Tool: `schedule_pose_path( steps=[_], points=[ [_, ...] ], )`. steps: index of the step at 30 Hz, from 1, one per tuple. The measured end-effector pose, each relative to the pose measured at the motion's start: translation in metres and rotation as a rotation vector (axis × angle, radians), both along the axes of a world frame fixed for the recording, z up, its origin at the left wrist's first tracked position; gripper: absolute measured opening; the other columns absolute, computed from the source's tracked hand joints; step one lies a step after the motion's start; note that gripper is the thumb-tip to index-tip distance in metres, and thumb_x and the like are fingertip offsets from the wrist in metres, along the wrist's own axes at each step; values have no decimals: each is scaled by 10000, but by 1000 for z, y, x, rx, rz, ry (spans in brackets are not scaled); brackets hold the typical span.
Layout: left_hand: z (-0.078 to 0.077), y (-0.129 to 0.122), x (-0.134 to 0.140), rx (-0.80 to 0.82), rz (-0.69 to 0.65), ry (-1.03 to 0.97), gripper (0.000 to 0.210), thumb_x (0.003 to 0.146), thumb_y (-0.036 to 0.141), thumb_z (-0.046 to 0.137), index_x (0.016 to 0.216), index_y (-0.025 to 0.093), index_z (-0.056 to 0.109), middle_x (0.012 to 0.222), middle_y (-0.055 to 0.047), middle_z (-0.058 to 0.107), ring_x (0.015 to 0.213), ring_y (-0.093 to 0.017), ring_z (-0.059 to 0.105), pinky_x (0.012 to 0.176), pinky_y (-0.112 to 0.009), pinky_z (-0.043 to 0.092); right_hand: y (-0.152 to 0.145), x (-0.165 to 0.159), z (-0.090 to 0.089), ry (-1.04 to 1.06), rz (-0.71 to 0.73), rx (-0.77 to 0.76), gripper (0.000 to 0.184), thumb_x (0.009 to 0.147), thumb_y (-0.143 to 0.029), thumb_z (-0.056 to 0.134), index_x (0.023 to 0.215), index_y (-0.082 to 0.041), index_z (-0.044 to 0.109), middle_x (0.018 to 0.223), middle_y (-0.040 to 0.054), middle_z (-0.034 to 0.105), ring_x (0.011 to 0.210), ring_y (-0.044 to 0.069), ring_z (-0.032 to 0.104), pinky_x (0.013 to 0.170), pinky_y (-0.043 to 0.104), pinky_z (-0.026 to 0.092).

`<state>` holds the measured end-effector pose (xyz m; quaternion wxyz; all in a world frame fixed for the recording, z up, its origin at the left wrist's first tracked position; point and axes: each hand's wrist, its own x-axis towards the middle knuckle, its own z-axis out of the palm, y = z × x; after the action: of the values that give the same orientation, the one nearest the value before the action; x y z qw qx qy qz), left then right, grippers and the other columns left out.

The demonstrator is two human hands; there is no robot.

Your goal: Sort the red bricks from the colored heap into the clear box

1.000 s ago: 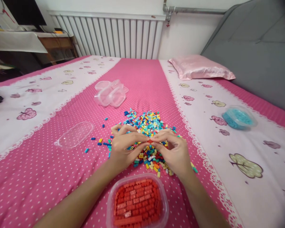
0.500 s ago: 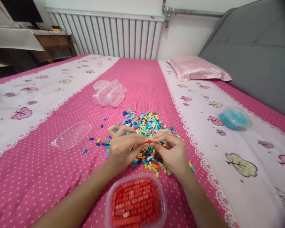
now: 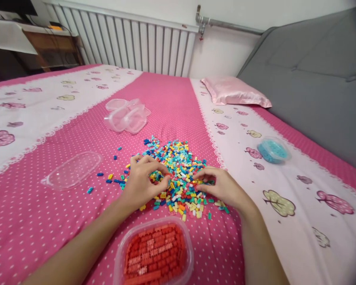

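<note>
A loose pile of small coloured building bricks [image 3: 178, 158] lies on the pink dotted bedspread, under and between my hands. My left hand [image 3: 146, 180], at the pile's left side, pinches a red building brick [image 3: 168, 175] between thumb and index finger; only a sliver of it shows. Over the right side of the pile, my right hand [image 3: 218, 186] has its thumb and fingertips apart, close to some red bricks, with nothing visible between them. Nearer to me stands a clear plastic box [image 3: 190, 253] filled with neat rows of red bricks [image 3: 157, 253].
A clear lid [image 3: 74, 170] lies on the left, with a few stray bricks beside it. Farther back are several stacked clear containers [image 3: 127, 116]. To the right sits a box of light-blue bricks [image 3: 273, 150]. A pink pillow [image 3: 234, 92] rests by the grey headboard [image 3: 314, 75].
My hands were together over the pile around a red piece; now they are apart. The right hand has moved right and down to the bricks, while the left keeps a red brick.
</note>
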<state>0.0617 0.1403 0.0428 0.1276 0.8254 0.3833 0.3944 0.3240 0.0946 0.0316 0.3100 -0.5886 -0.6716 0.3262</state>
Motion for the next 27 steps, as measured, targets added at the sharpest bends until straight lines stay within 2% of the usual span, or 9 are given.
schedule_pose_path(
  steps=[4,12,16,21,27],
  points=[
    [-2,0,1,-18,-22,26,91,833,283,678,772,234,726,805,15,689,833,-186,611,921,-412,301,2,-13,-2,-40,23,9,133,769,-128,787,837,-217,717,875,3,707,836,179,655,787,321,495],
    [-5,0,2,1,-59,72,49,860,261,687,829,248,724,831,31,683,840,-174,599,937,-406,287,0,-20,-5,-190,19,117,227,821,-73,725,965,-246,692,916,0,724,873,193,661,805,340,487],
    [-5,-1,2,1,-77,78,34,866,251,692,849,253,721,820,37,686,837,-171,598,951,-412,285,0,-18,-5,-167,42,105,322,808,-28,693,1035,-257,690,871,-13,711,826,182,668,771,326,492],
    [-5,-2,1,-9,-88,77,34,869,244,693,856,259,720,835,36,684,843,-175,597,957,-421,282,0,-13,-12,-203,50,131,375,832,-97,735,1151,-284,676,1018,22,722,958,209,694,859,359,511],
    [-4,-3,0,-8,-127,67,51,863,224,709,889,267,716,854,39,669,873,-173,599,969,-417,273,-1,-17,-12,-230,52,129,375,825,-71,706,1133,-283,684,984,20,710,958,215,687,862,362,510]
  ],
)
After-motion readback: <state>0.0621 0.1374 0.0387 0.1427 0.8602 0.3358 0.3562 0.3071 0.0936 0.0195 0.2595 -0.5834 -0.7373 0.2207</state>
